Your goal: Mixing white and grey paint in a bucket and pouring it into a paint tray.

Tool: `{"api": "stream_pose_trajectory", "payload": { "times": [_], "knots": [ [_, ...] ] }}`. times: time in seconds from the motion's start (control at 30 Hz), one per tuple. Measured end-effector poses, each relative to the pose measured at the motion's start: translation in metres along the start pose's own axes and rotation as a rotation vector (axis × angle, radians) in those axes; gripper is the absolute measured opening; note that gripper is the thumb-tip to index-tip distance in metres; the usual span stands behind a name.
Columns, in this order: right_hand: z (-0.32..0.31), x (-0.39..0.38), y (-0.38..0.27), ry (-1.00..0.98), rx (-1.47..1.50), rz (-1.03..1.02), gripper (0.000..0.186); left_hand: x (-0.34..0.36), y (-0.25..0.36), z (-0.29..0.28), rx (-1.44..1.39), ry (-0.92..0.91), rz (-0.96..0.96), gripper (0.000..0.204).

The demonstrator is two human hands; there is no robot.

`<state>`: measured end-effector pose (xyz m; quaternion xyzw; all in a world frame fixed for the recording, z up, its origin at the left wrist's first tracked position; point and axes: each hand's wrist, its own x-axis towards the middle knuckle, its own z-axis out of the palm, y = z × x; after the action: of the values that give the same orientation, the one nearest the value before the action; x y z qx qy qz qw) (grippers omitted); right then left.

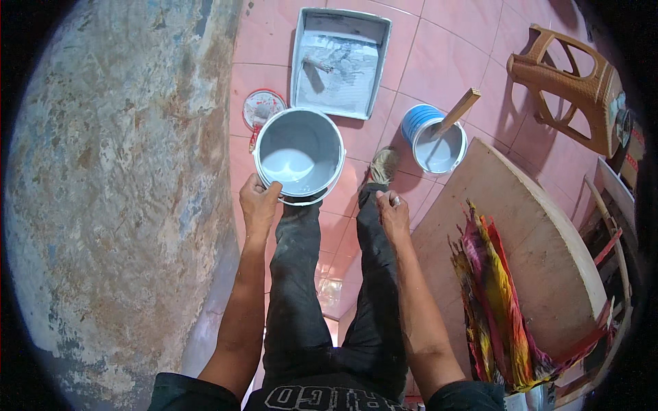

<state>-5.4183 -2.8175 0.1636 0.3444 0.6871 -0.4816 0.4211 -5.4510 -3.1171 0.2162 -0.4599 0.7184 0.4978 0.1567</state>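
My left hand [259, 205] grips the lower left rim of a white bucket [296, 164], held over my legs with pale liquid inside. Its wire handle hangs at the near side. To the bucket's right, my right hand [392, 218] is apart from it, fingers curled, with a silvery ring visible; I cannot tell whether anything is in them. A round lid [264, 101] with red smears and a red-handled brush [254, 137] lie just beyond the bucket. Further up sits a grey paint tray [343, 89] with a roller [319, 65] in it.
A blue-and-white bucket [415, 129] holding a wooden stick [458, 108] stands on pink tiles [445, 34]. A brown plastic stool [593, 103] is at upper right, a leaning board [534, 246] with colourful cloth [493, 288] at right. A mottled wall [116, 171] fills the left.
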Motion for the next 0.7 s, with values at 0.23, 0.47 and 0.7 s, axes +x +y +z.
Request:
{"api": "stream_pose_trajectory", "payload": {
  "times": [0.23, 0.47, 0.7],
  "knots": [
    [0.013, -0.056, -0.027, 0.071, 0.103, -0.213, 0.016, -0.020, 0.024, -0.047, 0.130, -0.005, -0.038, 0.020],
    [-0.043, -0.172, -0.033, 0.201, 0.071, -0.093, 0.020, -0.092, 0.085, -0.112, 0.356, -0.072, -0.004, 0.031],
    [-0.098, -0.430, 0.154, 0.623, 0.047, 0.065, 0.025, -0.264, 0.203, -0.137, 0.430, -0.325, 0.055, 0.029]
  ]
}}
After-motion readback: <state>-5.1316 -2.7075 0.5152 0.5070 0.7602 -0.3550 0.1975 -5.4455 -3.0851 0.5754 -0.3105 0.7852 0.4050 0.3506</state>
